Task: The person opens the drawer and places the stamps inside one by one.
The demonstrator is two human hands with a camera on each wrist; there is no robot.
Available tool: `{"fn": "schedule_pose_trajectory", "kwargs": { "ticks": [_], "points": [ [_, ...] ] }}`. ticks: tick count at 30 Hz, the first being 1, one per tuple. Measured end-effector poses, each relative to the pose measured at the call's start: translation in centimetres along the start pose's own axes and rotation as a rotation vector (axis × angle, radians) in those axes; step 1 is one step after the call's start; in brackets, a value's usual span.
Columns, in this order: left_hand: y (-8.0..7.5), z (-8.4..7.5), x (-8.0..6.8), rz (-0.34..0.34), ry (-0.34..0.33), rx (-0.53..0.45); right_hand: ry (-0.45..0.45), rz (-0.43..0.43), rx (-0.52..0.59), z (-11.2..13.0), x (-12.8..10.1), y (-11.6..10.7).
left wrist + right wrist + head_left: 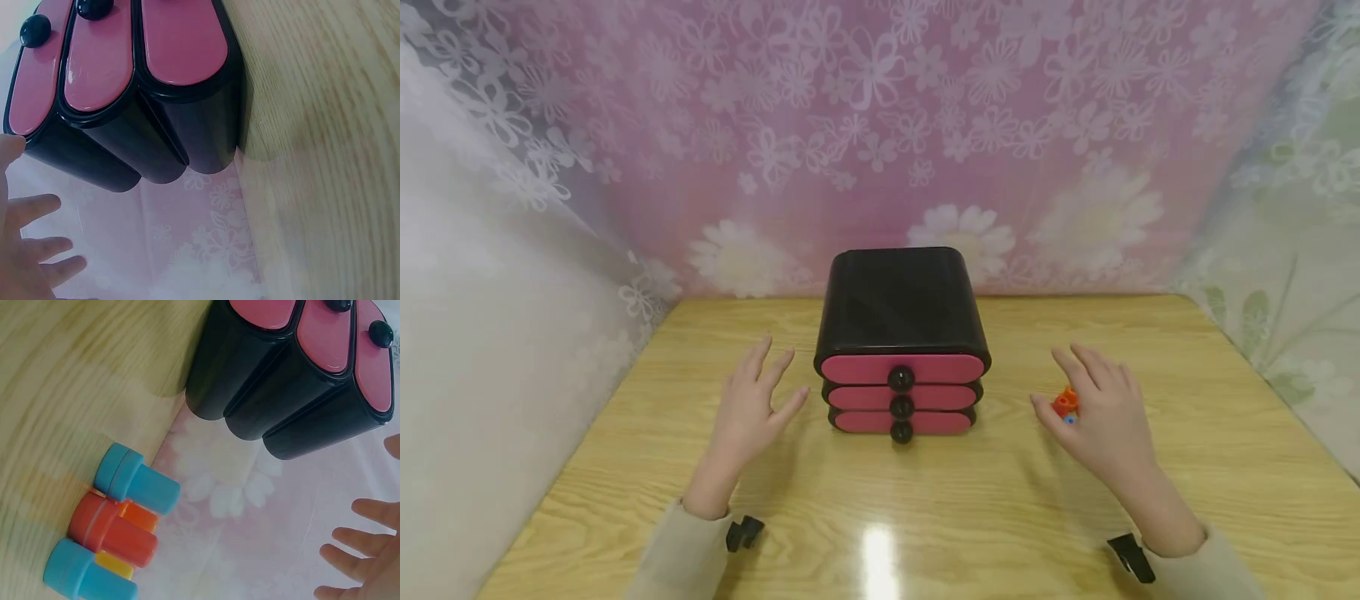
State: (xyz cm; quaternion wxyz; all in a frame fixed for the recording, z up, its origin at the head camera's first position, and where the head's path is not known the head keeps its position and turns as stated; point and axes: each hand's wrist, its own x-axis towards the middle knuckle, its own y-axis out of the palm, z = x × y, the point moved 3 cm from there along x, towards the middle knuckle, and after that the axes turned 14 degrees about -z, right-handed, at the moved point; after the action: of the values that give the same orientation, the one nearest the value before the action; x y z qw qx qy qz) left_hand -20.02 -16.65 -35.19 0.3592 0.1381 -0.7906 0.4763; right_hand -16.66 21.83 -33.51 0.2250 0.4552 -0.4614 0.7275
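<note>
A black drawer box (902, 302) with three pink drawer fronts (861, 368) and round black knobs stands mid-table, all drawers closed. To its left, my left hand (747, 421) hovers with spread fingers and holds nothing. On the other side, my right hand (1111, 427), fingers apart, is above the table near some small plastic pieces. These are peg-like, with a wide collar and a narrower stem: blue pieces (153, 489), a red piece (128, 540), an orange piece (139, 517) and a yellow piece (114, 564). In the head view the right hand partly covers them.
The wood-grain table (820, 517) carries the box and pieces. A pink flowered cloth (880, 150) hangs right behind it, with pale cloth (490, 333) along the left side and more on the right. A black strap end (745, 533) sticks out by the left cuff.
</note>
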Motion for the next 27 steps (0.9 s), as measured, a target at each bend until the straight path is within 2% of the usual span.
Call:
{"fn": "schedule_pose_trajectory", "kwargs": {
  "ticks": [4, 9, 14, 21, 27],
  "points": [
    [0.0, -0.3, -0.1, -0.066, 0.042, -0.034, -0.016, -0.071, 0.03, 0.1, -0.1, -0.1],
    [-0.1, -0.3, 0.0, -0.122, 0.042, -0.052, -0.014, -0.098, 0.052, 0.2, 0.0, -0.1],
    [-0.1, -0.1, 0.3, -0.125, 0.017, -0.081, -0.002, -0.101, 0.107, 0.6, 0.1, 0.0],
    [-0.2, -0.6, 1.3, -0.126, -0.057, -0.191, 0.07, -0.024, 0.198, 1.7, 0.2, -0.3],
    [0.1, -1.0, 2.3, -0.156, -0.063, -0.286, 0.038, -0.047, 0.306, 3.0, 0.5, -0.2]
  ]
}}
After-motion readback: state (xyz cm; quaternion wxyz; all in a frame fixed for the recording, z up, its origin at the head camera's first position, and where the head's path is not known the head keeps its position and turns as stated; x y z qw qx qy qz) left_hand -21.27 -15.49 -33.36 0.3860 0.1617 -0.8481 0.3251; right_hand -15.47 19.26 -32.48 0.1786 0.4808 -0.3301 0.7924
